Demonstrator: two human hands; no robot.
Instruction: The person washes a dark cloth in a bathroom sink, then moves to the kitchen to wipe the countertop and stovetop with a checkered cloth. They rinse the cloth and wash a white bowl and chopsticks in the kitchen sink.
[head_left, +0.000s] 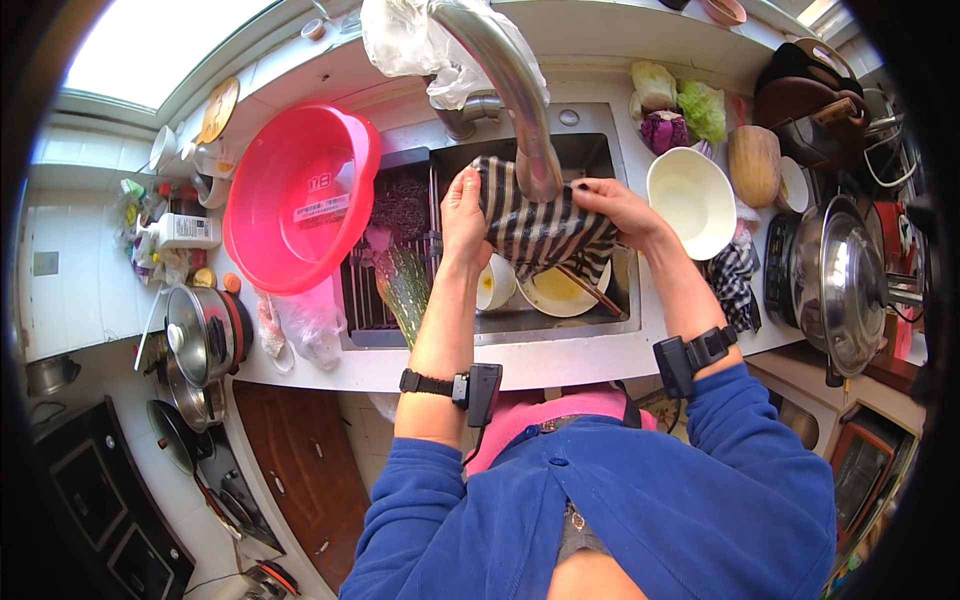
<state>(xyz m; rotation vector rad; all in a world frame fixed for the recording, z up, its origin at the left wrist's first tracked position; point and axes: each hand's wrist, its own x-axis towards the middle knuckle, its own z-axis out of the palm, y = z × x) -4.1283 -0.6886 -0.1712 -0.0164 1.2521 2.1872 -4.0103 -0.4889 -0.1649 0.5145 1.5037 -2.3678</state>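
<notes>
Between my two hands a black-and-beige striped cloth (525, 225) is spread over the sink basin (487, 324), just under the curved metal faucet (536, 161). My left hand (466, 217) grips its left edge, and my right hand (619, 211) pinches its upper right edge. Below the cloth lie a white bowl (553, 298) holding yellowish liquid and a smaller white cup or bowl (495, 283). A pair of brown chopsticks (592, 291) slants across the larger bowl, with the upper ends hidden by the cloth.
A pink plastic basin (300, 202) leans at the sink's left, beside a green squash (403, 289) on a rack. To the right stand a white bowl (690, 202), a purple cabbage (664, 132), a butternut squash (754, 166) and a lidded metal wok (847, 289). A lidded pot (196, 330) stands left.
</notes>
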